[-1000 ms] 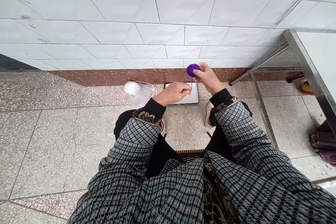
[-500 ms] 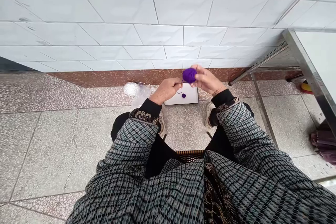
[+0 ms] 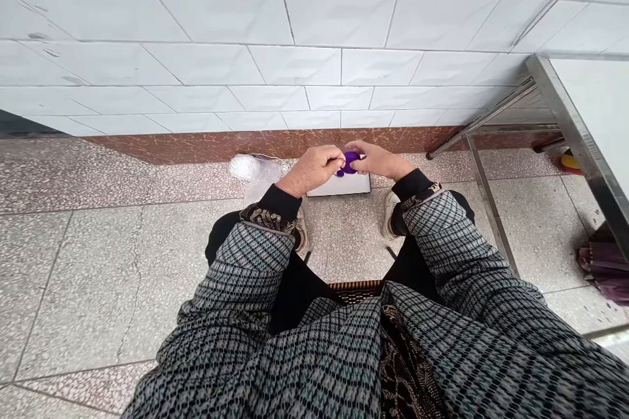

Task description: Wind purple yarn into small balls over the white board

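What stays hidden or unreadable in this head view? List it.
- Purple yarn ball: mostly covered by the left hand and right hand; its size and loose end cannot be told.
- White tray on the floor: both hands hide its far part and contents.
- Metal table: cut off by the right edge.
- Dark object on the floor: cut by the right edge, unidentifiable.
- White bundle: too small to identify.

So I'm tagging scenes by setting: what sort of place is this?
Probably a plain indoor utility or work room: white tiled wall, speckled terrazzo floor, and a metal table frame at one side.
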A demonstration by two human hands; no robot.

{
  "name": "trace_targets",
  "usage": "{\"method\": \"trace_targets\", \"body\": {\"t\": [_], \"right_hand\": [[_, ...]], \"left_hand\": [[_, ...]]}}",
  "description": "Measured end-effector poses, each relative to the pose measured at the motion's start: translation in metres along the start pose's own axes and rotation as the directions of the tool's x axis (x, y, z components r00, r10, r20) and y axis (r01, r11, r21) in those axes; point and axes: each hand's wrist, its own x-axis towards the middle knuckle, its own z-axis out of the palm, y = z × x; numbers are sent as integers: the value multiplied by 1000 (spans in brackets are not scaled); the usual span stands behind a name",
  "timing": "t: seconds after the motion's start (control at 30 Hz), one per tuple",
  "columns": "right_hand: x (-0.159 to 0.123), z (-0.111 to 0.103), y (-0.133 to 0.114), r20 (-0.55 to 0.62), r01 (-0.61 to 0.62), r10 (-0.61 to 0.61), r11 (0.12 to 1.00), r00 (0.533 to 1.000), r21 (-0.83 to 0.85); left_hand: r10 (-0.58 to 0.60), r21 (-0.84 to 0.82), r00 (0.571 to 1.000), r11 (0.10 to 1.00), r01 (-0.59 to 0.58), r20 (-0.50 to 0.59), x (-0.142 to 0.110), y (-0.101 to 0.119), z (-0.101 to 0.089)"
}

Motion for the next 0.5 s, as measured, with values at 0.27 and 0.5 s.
{"method": "trace_targets", "body": {"t": [0.27, 0.5], "right_hand": [[-9, -3, -7, 278, 25, -80, 980, 957, 197], [-10, -9, -14, -24, 198, -224, 798, 974, 569]], "left_hand": [[-59, 20, 991, 998, 62, -120, 3, -8, -7], [-193, -49, 978, 981, 189, -85, 11, -19, 12]]}}
